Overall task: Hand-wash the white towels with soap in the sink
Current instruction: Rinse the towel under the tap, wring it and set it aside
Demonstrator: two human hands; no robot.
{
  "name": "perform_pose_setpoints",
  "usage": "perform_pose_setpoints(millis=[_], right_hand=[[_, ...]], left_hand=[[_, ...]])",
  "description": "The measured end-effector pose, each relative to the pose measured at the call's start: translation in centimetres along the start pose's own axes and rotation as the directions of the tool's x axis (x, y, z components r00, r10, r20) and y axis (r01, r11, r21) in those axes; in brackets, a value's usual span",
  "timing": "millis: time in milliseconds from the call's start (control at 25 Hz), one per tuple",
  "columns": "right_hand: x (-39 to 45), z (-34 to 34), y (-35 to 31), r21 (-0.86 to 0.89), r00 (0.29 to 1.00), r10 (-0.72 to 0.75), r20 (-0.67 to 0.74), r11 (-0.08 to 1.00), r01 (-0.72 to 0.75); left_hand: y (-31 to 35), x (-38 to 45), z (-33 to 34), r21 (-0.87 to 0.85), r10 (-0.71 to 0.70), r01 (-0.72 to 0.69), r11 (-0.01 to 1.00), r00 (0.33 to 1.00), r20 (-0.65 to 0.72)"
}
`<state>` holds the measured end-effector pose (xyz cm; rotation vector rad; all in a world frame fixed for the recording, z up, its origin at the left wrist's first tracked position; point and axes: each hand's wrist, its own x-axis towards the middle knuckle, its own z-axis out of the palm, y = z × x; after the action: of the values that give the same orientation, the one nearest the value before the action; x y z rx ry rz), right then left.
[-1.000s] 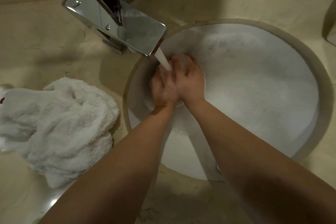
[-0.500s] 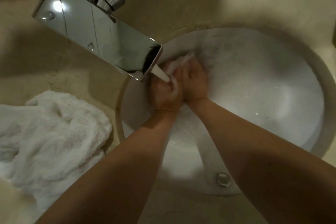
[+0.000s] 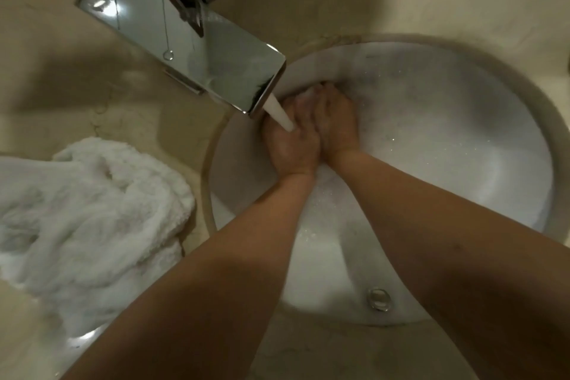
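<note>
Left hand point(image 3: 291, 145) and right hand point(image 3: 337, 123) still grip foamy towel point(image 3: 308, 92), now lower.

Bathroom — round white sink point(image 3: 509, 120), chrome faucet point(image 3: 185, 37), beige marble counter point(image 3: 77, 92)

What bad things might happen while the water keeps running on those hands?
The water stream lands on the left hand, so it may splash onto the counter. The towel pile lies beside the sink rim and might get wet or slide.
</note>
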<state>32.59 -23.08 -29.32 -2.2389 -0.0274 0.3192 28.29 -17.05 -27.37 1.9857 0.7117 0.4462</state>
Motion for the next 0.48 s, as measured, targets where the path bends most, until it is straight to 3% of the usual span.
perform_pose_setpoints(millis=[80,160,240,320,400,480], right_hand=[[-0.9,-0.6,-0.9,0.155,0.994,0.100,0.036,0.982,-0.105],[-1.9,-1.1,-1.6,0.204,0.984,0.177,0.011,0.963,-0.176],[-2.9,-1.5,-1.7,0.224,0.973,0.229,-0.031,0.950,-0.217],[-3.7,-1.9,-1.3,0.192,0.958,0.285,-0.019,0.942,-0.277],[-4.2,-2.3,-1.0,0.212,0.948,0.319,0.013,0.925,-0.315],[-4.6,-2.5,-1.3,0.281,0.949,0.314,0.023,0.909,-0.307]], left_hand=[[0.3,0.2,-0.6,0.048,-0.017,0.015,0.999,0.998,0.052],[-0.2,-0.1,-0.9,0.169,-0.094,0.076,0.983,0.990,0.101],[-0.2,-1.4,-0.9,0.341,-0.164,0.180,0.923,0.984,-0.074],[0.9,-2.6,-1.3,0.358,-0.323,0.372,0.857,0.927,-0.190],[1.7,-2.5,-1.7,0.327,-0.586,0.552,0.767,0.810,0.007],[1.3,-1.7,-1.8,0.253,-0.693,0.650,0.716,0.704,0.152]])
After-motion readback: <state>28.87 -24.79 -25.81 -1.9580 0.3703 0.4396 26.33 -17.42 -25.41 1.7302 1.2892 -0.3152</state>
